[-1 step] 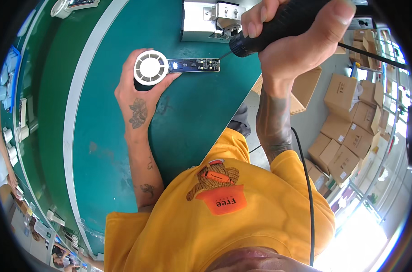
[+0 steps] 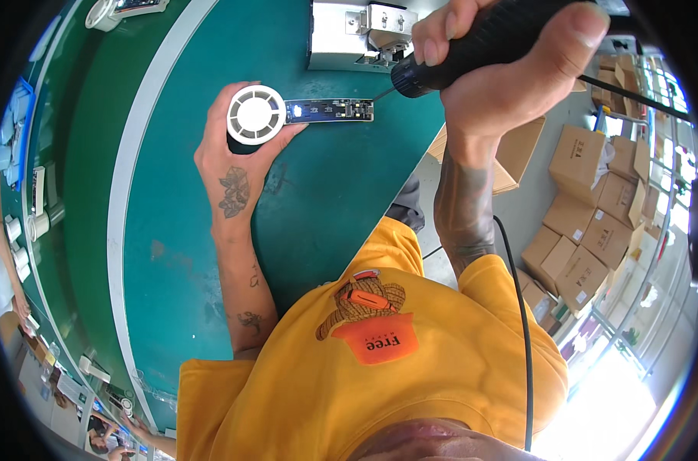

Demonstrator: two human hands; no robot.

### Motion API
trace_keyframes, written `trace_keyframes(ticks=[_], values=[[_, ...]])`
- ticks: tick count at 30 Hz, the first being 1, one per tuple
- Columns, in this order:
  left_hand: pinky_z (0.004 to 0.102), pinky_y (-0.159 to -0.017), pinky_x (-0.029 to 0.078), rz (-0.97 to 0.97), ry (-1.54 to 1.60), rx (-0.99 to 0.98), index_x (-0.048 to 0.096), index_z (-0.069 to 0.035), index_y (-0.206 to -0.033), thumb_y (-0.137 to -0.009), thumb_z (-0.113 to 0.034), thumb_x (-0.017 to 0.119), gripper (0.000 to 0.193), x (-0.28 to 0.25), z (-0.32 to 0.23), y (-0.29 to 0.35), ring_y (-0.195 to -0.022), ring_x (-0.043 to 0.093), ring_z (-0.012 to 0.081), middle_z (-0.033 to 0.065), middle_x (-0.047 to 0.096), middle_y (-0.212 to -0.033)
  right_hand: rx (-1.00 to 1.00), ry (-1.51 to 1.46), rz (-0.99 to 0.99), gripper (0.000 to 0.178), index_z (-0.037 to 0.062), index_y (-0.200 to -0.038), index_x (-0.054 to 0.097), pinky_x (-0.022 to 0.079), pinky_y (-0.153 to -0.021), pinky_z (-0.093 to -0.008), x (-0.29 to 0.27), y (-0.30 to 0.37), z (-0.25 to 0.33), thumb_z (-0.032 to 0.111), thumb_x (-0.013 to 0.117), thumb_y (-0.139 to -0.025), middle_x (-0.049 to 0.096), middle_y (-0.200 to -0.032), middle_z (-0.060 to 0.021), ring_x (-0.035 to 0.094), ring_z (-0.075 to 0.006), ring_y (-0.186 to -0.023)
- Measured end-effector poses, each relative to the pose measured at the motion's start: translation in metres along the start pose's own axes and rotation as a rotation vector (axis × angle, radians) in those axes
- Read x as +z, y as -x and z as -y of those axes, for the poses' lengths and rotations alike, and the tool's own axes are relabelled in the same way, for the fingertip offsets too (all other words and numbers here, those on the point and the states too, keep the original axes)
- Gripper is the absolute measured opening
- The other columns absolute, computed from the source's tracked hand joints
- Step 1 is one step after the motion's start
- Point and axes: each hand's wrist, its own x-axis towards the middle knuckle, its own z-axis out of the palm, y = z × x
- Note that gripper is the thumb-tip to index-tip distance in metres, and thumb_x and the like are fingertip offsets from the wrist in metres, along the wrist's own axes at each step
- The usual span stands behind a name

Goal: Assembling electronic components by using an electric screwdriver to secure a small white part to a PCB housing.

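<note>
My left hand (image 2: 230,146) is wrapped round the round head of a white device (image 2: 256,114) with a spoked grille. A narrow dark circuit board (image 2: 330,111) extends to the right from this head, and a bright light glows on it near the grille. My left thumb lies along the lower edge where head and board meet. Above and to the right, my right hand (image 2: 502,84) grips a thick black corded electric screwdriver (image 2: 472,50). Its thin bit slants down to the board's right end; whether the tip touches is too small to tell.
A metal fixture (image 2: 364,34) stands at the bench's far edge. The green bench (image 2: 180,269) ends diagonally on the right, beside an open carton (image 2: 518,150) and stacked cartons (image 2: 583,230). A black cable (image 2: 524,323) hangs by my right arm. Left, a green conveyor (image 2: 88,192) runs past; co-workers sit beyond.
My right hand and the screwdriver have shifted very slightly to the right. My left hand and the device stay where they were.
</note>
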Motion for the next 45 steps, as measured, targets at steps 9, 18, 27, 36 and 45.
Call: trace_keyframes(ticks=[9, 18, 27, 36, 45], values=[[0.0314, -0.086, 0.062, 0.003, -0.024, 0.016, 0.063, -0.004, -0.125, -0.068, -0.017, 0.097, 0.068, 0.0, 0.004, 0.001, -0.098, 0.073, 0.0185, 0.0084, 0.073, -0.117, 0.06, -0.038, -0.017, 0.071, 0.0027, -0.108, 0.051, 0.039, -0.034, -0.0283, -0.002, -0.002, -0.007, 0.072, 0.057, -0.094, 0.047, -0.052, -0.0062, 0.044, -0.016, -0.034], [0.0306, -0.086, 0.062, 0.033, -0.042, -0.016, 0.064, -0.003, -0.124, -0.068, -0.018, 0.097, 0.066, -0.003, 0.0, -0.001, -0.097, 0.073, 0.018, 0.0071, 0.073, -0.116, 0.115, -0.023, -0.015, 0.071, 0.0029, -0.11, 0.048, 0.039, -0.035, -0.0285, 0.0, 0.001, -0.006, 0.072, 0.055, -0.095, 0.047, -0.054, -0.0053, 0.043, -0.015, -0.036], [0.0317, -0.086, 0.061, 0.022, -0.023, 0.0, 0.064, -0.004, -0.123, -0.068, -0.018, 0.097, 0.066, -0.003, -0.002, -0.002, -0.098, 0.072, 0.0199, 0.0077, 0.072, -0.117, 0.003, -0.132, 0.089, 0.072, 0.0037, -0.113, 0.046, 0.042, -0.04, -0.0312, -0.014, 0.008, -0.022, 0.073, 0.055, -0.095, 0.048, -0.057, -0.0065, 0.045, -0.0172, -0.04], [0.0367, -0.091, 0.058, 0.068, -0.001, -0.109, 0.063, -0.005, -0.124, -0.068, -0.021, 0.097, 0.067, -0.007, -0.012, -0.001, -0.102, 0.07, 0.0246, 0.0086, 0.072, -0.115, -0.05, -0.014, 0.036, 0.071, 0.0039, -0.109, 0.05, 0.042, -0.038, -0.0297, 0.011, -0.002, 0.029, 0.074, 0.05, -0.096, 0.047, -0.056, -0.0049, 0.046, -0.0149, -0.039], [0.0466, -0.106, 0.052, 0.077, -0.035, 0.037, 0.063, -0.006, -0.119, -0.067, -0.025, 0.097, 0.065, 0.026, -0.029, 0.008, -0.105, 0.069, 0.032, 0.0064, 0.072, -0.109, -0.551, 0.149, 0.299, 0.042, -0.0009, -0.104, 0.059, 0.036, -0.038, -0.0232, 0.018, -0.041, -0.009, 0.041, 0.061, -0.105, 0.053, -0.057, -0.0006, 0.048, -0.0078, -0.042]])
